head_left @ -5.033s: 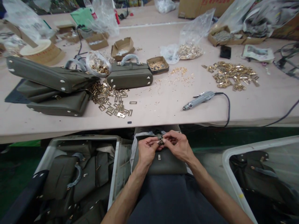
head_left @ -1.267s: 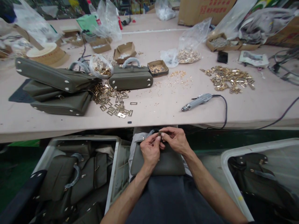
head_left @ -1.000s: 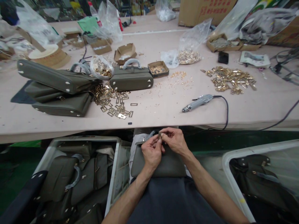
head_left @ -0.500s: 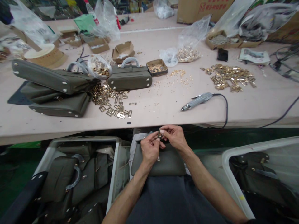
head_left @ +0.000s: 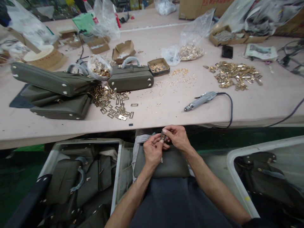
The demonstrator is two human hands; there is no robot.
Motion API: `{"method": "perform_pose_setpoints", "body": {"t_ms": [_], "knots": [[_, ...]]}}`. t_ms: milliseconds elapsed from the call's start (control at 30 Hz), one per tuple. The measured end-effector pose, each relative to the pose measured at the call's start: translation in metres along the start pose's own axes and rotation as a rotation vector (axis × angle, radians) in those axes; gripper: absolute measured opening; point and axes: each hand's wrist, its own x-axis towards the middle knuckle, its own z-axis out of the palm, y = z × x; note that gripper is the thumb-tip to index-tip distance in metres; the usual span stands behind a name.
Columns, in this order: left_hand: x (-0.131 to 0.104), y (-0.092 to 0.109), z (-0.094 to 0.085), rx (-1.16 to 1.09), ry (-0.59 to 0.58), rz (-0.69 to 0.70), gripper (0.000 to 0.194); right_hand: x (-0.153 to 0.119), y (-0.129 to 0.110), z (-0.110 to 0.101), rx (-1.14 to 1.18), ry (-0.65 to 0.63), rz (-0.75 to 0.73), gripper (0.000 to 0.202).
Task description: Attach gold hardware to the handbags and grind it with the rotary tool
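A dark olive bag lies on my lap, its upper part under my hands. My left hand pinches the lower end of a small strap with a metal piece, thumb on top. From the right, my right hand grips the upper end of that strap between thumb and fingers. A small metal clasp shows on the bag just below my fingers. On the table edge beyond, a grey electric screwdriver rests with its tip toward the left.
Olive bags are stacked at the table's left, beside loose metal frames. Gold plates lie in a heap at the right. Bins of bags stand to the left and right of my lap.
The strap's metal piece now shows more of its flat face between my fingers. My hands have shifted only slightly, and the camera view has moved a little.
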Motion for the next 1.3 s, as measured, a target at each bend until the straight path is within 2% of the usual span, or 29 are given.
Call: {"method": "perform_pose_setpoints", "body": {"t_ms": [200, 400, 500, 600, 667, 933, 1067, 1133, 1300], "knots": [[0.002, -0.003, 0.001, 0.025, 0.071, -0.012, 0.036, -0.002, 0.003, 0.001, -0.006, -0.043, -0.016, 0.031], [-0.002, -0.004, 0.001, 0.079, -0.027, 0.031, 0.031, -0.006, 0.003, 0.001, -0.168, 0.033, -0.074, 0.025], [-0.001, -0.007, 0.001, 0.067, 0.012, 0.036, 0.026, -0.006, 0.002, 0.003, -0.240, -0.014, -0.082, 0.023], [-0.001, -0.010, 0.002, 0.073, 0.050, 0.053, 0.024, -0.007, 0.003, 0.005, -0.266, 0.002, -0.108, 0.024], [-0.002, -0.011, 0.003, 0.076, 0.062, 0.058, 0.025, -0.007, 0.005, 0.006, -0.233, 0.011, -0.095, 0.026], [0.001, -0.004, 0.005, 0.031, 0.103, 0.023, 0.027, 0.003, 0.019, 0.008, -0.015, 0.064, 0.128, 0.044], [0.005, -0.002, 0.006, 0.040, 0.122, 0.012, 0.026, 0.004, 0.014, 0.009, 0.036, 0.014, 0.123, 0.042], [0.004, -0.001, 0.006, 0.033, 0.117, 0.010, 0.026, 0.003, 0.010, 0.010, 0.038, 0.033, 0.117, 0.039], [0.001, 0.001, 0.003, 0.003, 0.060, -0.011, 0.040, 0.006, 0.009, 0.013, 0.087, 0.063, 0.161, 0.038]]}}
